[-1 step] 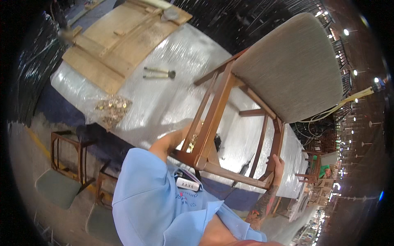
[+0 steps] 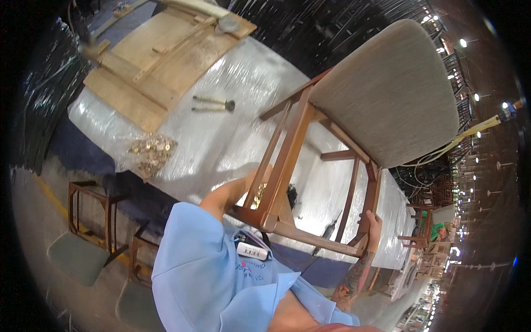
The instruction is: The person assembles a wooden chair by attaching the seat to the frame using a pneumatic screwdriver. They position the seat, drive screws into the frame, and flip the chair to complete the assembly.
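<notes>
A brown wooden chair with a grey padded panel is tilted over the plastic-wrapped table in front of me. My right hand is closed around the chair's wooden frame at its right near corner. On the left, my left hand reaches in behind the near wooden rail, up against the frame. Its fingers are mostly hidden by the wood. A small dark clump and a slim dark tool with a cord show through the frame.
The wrapped table carries pale-handled pincers, a clear bag of brass-coloured hardware and a plywood board with battens. Chairs with green pads stand on the floor at left. Yellow hoses hang at right.
</notes>
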The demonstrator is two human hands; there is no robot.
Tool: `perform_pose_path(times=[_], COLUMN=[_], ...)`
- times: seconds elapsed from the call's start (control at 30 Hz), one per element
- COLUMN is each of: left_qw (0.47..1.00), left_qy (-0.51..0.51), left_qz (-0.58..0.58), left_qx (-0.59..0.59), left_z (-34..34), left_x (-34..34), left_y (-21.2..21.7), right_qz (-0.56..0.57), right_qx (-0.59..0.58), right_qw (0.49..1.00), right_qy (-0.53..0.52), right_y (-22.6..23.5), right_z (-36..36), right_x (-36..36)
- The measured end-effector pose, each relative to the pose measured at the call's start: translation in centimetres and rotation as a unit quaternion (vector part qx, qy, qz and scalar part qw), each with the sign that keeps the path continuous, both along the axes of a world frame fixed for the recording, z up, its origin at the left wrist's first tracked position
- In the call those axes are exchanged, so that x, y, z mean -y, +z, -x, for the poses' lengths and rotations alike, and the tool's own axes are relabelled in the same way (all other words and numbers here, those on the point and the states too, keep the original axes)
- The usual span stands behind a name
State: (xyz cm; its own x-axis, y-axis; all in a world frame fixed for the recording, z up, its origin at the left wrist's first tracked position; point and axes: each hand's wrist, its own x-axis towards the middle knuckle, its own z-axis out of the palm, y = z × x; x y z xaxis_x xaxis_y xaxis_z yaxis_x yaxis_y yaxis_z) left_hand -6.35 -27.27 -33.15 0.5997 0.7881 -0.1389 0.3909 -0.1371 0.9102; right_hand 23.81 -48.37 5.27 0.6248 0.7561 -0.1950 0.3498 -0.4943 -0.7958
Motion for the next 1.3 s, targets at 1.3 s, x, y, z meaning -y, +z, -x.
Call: perform_pose_path(times=[1.3], left_qw=[0.987], left_qy=[0.099], left_qz=[-0.113], left_qx=[-0.054], left_z=[6.3], left_x=[-17.2], left_y=[37.1], right_qz=[0.090], right_qx=[0.391], right_qw=[0.916], right_qy=[0.002], right_y=[-2.5], right_z=[-2.3], right_x=[-5.4])
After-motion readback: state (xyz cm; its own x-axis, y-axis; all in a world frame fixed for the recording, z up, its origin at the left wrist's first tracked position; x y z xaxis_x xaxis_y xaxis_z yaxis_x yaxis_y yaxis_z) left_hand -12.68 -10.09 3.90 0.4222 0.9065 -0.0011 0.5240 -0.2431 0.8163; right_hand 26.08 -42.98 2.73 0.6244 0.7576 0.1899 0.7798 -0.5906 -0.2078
